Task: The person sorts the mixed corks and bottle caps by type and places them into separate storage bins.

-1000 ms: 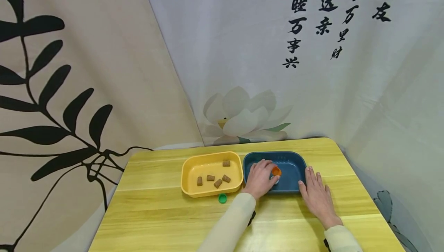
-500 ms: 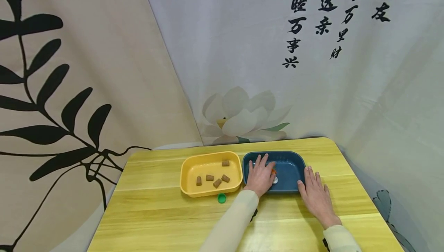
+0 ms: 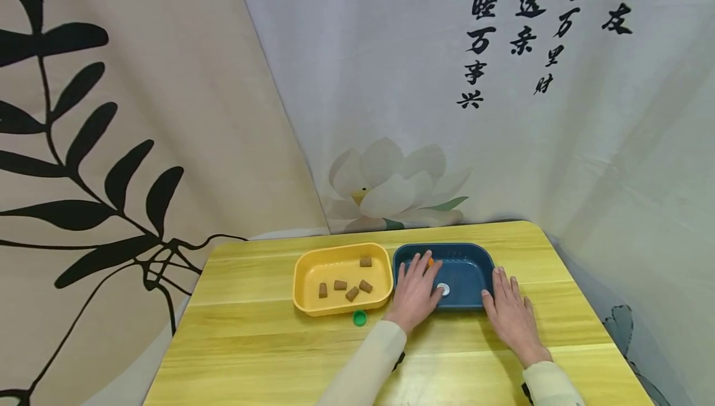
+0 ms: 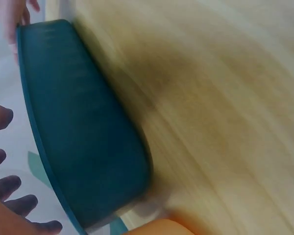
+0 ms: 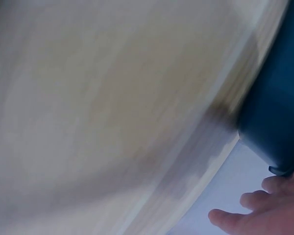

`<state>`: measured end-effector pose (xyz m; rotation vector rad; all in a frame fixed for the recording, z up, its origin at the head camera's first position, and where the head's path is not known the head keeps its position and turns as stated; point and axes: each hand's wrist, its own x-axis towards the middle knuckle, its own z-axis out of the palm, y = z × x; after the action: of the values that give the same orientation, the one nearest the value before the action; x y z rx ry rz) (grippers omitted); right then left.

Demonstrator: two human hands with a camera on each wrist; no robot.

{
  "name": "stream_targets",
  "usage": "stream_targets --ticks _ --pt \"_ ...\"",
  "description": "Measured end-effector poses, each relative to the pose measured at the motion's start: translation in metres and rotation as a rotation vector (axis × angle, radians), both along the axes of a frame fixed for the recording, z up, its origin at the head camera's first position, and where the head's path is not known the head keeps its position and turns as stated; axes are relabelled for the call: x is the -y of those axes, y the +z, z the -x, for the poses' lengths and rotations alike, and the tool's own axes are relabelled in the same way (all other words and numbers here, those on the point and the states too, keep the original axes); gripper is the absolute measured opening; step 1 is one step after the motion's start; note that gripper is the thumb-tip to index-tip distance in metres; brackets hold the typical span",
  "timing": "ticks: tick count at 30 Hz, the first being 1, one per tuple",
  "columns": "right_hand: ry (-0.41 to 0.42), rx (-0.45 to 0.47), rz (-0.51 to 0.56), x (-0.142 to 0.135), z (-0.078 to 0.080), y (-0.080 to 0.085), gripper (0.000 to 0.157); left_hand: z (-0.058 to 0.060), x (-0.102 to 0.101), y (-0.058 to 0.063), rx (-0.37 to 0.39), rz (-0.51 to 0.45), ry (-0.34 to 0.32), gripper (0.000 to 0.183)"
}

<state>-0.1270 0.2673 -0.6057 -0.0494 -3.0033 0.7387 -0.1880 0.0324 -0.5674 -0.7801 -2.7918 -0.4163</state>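
My left hand [image 3: 414, 297] is over the left part of the blue tray [image 3: 475, 302], its fingers spread and fairly straight. Beside those fingers a small piece of an orange bottle cap [image 3: 431, 262] shows; the rest of it is hidden. Near the left thumb a round white cap [image 3: 444, 289] lies on the tray floor. In the left wrist view the left fingertips [image 4: 20, 203] appear beyond the tray's rim, apart from one another. My right hand [image 3: 512, 319] rests against the tray's right edge with fingers extended.
To the left stands a yellow tray [image 3: 301, 308] with several brown cork-like pieces [image 3: 352, 294] in it. A green cap [image 3: 360, 318] lies on the wooden table [image 3: 268, 356] in front of that tray. A printed cloth [image 3: 391, 83] hangs behind the table.
The orange cap has shifted left and farther back, with my left hand beside it. The white cap, mostly covered before, now shows fully. My right hand stays at the tray's edge.
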Motion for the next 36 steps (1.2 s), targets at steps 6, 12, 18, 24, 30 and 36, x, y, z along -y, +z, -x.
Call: stream_targets --ticks 6,12,18,24,30,36 --pt "0.002 0.000 0.002 -0.001 0.000 0.001 0.072 -0.017 0.015 0.000 -0.045 -0.024 -0.041 0.056" --pt "0.004 0.004 0.004 -0.001 0.000 0.002 0.071 -0.032 0.033 -0.001 -0.106 -0.011 -0.068 0.057" --pt "0.008 0.003 0.012 0.000 0.001 0.003 0.072 -0.043 0.052 0.002 -0.127 0.021 -0.081 0.060" --pt "0.010 -0.001 0.011 0.000 0.002 0.002 0.072 -0.053 0.071 0.002 -0.126 0.066 -0.079 0.064" --pt "0.017 -0.009 0.012 0.000 0.001 0.002 0.072 -0.061 0.093 -0.002 -0.132 0.098 -0.083 0.062" --pt "0.019 -0.004 0.016 0.000 -0.001 0.001 0.072 -0.069 0.114 -0.007 -0.172 0.127 -0.101 0.063"
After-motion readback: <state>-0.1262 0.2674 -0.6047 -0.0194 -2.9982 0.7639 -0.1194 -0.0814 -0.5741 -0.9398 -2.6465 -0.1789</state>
